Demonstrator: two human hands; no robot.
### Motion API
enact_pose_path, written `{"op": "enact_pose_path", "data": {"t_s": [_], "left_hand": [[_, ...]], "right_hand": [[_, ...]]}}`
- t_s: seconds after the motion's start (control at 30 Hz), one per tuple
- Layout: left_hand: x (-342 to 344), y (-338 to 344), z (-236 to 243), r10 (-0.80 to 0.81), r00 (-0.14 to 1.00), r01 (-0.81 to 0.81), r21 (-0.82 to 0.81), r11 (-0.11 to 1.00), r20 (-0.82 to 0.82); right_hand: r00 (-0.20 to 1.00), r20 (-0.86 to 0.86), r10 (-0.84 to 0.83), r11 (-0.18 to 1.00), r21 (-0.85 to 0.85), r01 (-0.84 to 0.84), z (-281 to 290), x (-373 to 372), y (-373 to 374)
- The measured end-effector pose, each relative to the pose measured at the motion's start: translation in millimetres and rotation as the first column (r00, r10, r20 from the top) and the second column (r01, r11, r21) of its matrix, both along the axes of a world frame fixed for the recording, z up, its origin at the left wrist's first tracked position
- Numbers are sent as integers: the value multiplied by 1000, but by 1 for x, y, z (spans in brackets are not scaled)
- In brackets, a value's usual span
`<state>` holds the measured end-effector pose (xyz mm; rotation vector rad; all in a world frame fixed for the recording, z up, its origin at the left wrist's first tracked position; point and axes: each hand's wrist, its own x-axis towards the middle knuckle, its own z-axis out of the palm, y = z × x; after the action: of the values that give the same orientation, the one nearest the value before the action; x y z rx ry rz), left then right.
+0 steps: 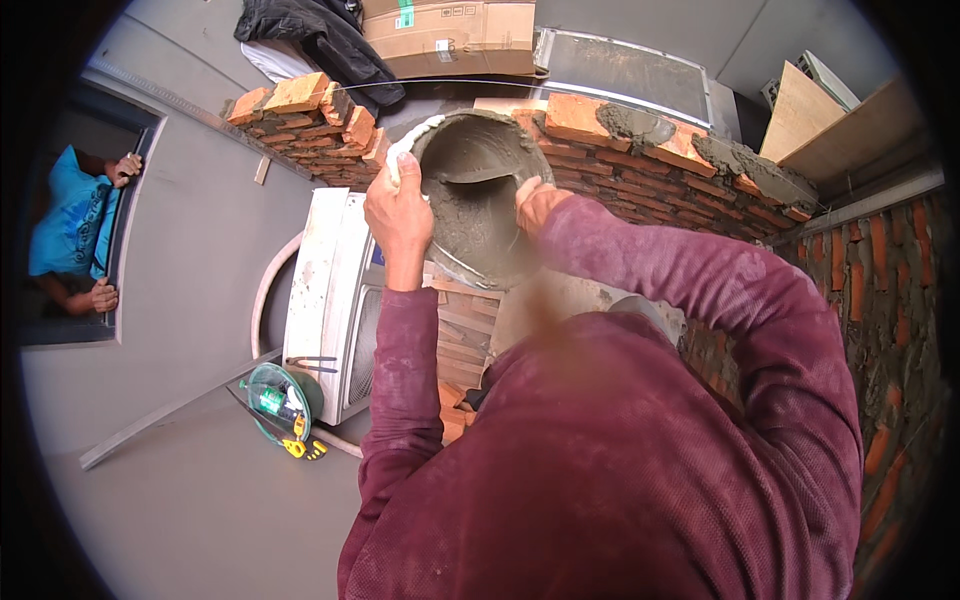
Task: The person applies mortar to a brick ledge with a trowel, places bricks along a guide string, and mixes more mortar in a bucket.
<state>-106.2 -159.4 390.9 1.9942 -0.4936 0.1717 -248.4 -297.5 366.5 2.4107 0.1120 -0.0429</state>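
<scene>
In the middle of the view, a round bucket [447, 146] is tilted so its open mouth faces me. Grey wet mortar [478, 228] coats its inside and lies in the bottom. My left hand [402, 215] is closed on the left rim, where a strip of white shows beside the thumb. My right hand [542, 206] is closed at the right side of the mouth, on what looks like a trowel [482, 170] whose blade reaches into the bucket. The fist hides the trowel's handle. Just beyond the bucket runs a part-built brick wall [640, 170] with mortar on top.
A shorter brick section [305, 115] stands at the far left, with a string along the top. White boxy appliance [325, 250], green bucket of tools [282, 405] and metal bar [180, 410] lie left. Behind are a cardboard box [450, 40] and dark jacket [315, 45]. A person [75, 225] leans at a window.
</scene>
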Motion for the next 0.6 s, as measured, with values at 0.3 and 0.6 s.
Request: {"op": "enact_pose_path", "data": {"t_s": [0.3,0.6], "left_hand": [[15,33,2,-211,972,189,-187,964,-105],[30,28,10,-390,913,328,-349,878,-122]], "right_hand": [[940,-339,-29,762,602,240,41,-1,-6],[983,-180,-43,794,591,143,33,-4,-23]]}}
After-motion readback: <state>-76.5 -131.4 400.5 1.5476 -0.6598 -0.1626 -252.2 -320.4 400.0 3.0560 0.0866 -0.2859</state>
